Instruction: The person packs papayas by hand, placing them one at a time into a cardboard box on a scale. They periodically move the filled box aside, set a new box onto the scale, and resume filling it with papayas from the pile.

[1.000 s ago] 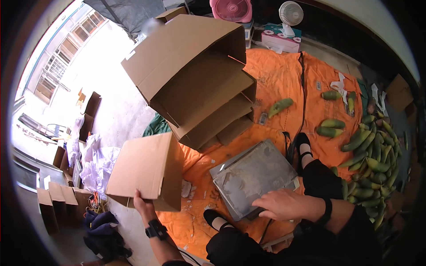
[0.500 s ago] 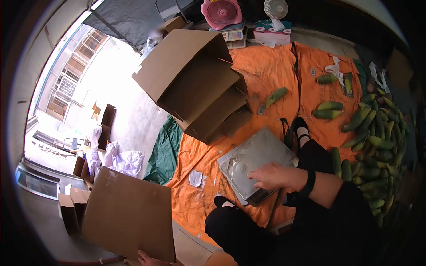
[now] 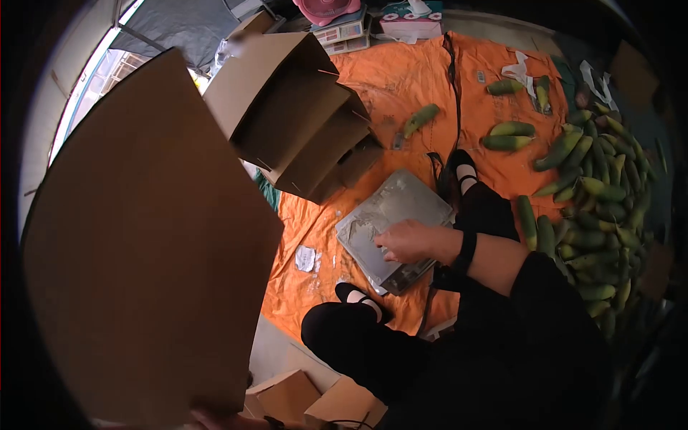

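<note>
At the lower left, my left hand (image 3: 208,419) grips the bottom edge of a large cardboard box (image 3: 154,251); the box hides most of its fingers. The box is raised and tilted, its broad brown side filling the left of the view. My right hand (image 3: 405,241), its fingers curled in with nothing visible in them, is over the flat metal top of a scale (image 3: 398,204). The scale rests on an orange tarp (image 3: 344,251) between my feet.
Nested cardboard boxes (image 3: 301,118) lie on their side beyond the scale. A pile of long green gourds (image 3: 609,193) covers the right side, with a few loose ones (image 3: 509,136) on the tarp. Opened cartons (image 3: 287,394) stand at the bottom. A pink fan (image 3: 326,8) is at the back.
My left hand has raised the cardboard box, which now looms larger and covers the bright doorway area. My right hand's fingers have curled in over the scale. The view has tilted down.
</note>
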